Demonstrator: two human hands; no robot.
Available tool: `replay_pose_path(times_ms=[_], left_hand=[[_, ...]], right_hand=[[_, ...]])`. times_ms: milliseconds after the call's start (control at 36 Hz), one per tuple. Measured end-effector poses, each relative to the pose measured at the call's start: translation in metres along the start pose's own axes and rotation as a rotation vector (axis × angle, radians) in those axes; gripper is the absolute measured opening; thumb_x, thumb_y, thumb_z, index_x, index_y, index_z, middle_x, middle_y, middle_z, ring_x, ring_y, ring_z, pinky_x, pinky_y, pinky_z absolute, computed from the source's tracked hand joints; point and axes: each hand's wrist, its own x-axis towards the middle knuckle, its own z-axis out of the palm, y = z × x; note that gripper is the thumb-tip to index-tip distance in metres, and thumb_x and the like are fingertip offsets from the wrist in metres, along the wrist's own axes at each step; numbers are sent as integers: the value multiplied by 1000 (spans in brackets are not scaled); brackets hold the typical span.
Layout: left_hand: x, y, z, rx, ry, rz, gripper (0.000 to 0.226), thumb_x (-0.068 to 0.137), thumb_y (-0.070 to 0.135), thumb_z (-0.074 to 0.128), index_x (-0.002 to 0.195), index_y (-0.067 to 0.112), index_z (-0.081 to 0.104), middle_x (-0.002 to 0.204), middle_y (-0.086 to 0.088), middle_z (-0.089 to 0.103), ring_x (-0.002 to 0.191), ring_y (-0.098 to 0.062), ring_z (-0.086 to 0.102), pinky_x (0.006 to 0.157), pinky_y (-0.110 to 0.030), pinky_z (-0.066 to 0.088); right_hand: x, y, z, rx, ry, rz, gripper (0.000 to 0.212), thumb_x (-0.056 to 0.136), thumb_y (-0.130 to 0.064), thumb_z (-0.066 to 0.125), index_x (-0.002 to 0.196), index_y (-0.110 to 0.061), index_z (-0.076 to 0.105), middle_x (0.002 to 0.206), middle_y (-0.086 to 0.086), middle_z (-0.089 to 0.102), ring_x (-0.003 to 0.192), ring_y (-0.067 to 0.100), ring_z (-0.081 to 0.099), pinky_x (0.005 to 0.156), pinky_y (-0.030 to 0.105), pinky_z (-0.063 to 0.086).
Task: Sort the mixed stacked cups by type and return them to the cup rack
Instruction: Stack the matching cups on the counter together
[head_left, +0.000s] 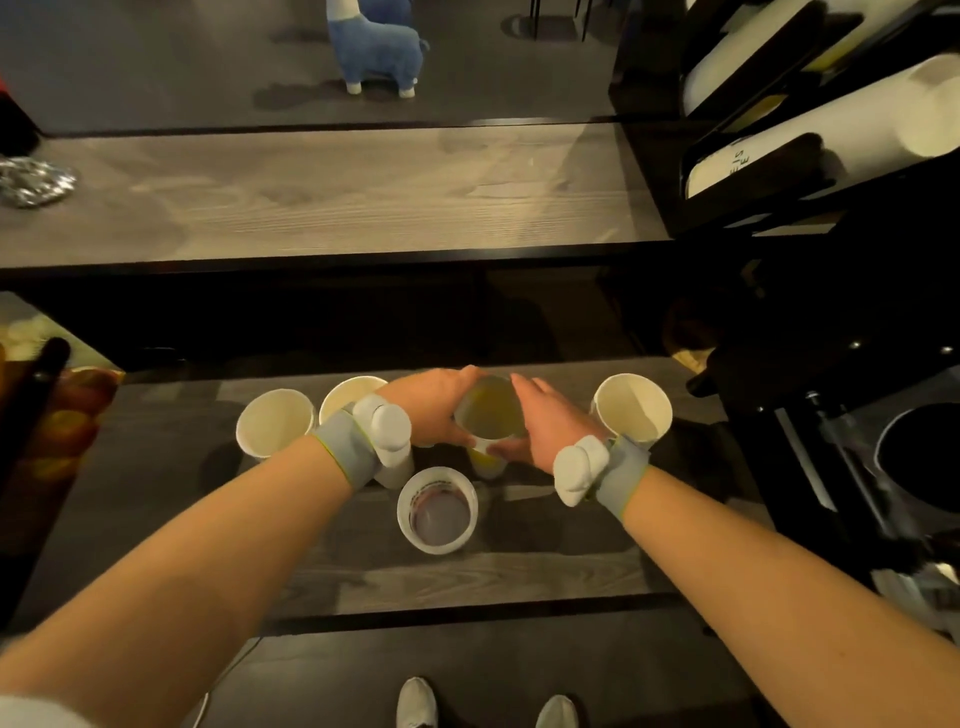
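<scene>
Both hands wrap one stack of yellow-lined cups (491, 415) standing on the low dark table (467, 577). My left hand (431, 405) grips its left side and my right hand (545, 428) its right side. A clear printed cup (438, 512) stands just in front of the stack. Two white paper cups stand to the left, one at the far left (272, 423) and one partly behind my left wrist (345, 397). Another white paper cup (631, 408) stands to the right. The black cup rack (727, 171) at the upper right holds slanted rows of white cups (852, 130).
A long wooden counter (311, 192) runs behind the table, with a crumpled foil piece (34, 179) at its left end. A blue llama figure (379, 47) stands on the floor beyond. Dark equipment (857, 415) crowds the right side. A colourful packet (57, 431) lies at the left edge.
</scene>
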Motion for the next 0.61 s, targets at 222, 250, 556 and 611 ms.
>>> replay_pose_path(times_ms=[222,250,556,611], left_hand=[[-2,17,-14,117,22,1,109,74,50,80,156,18,15,157,-5,31,142,-25,34,111,-40,40],[-3,23,-18,93,53,24,108,76,51,78,156,18,15,158,-4,27,144,-23,30,112,-39,38],[21,118,-10,-193,162,149,80,85,40,72,149,15,32,147,-4,41,129,-20,48,99,-26,41],[32,128,-1,-247,96,90,80,81,44,75,145,15,37,139,-6,50,124,-21,53,97,-29,43]], right_hand=[[-10,12,-41,105,113,38,89,80,-48,73,152,-19,29,156,1,29,138,22,39,107,36,38],[-14,19,-51,131,177,42,84,80,-48,73,149,-20,34,152,0,34,135,20,42,105,35,40],[-40,103,-63,191,129,296,112,69,-43,83,155,-24,15,157,7,28,140,28,34,109,42,35],[-37,104,-49,174,70,307,121,64,-48,85,156,-24,10,157,8,27,140,27,34,110,41,33]])
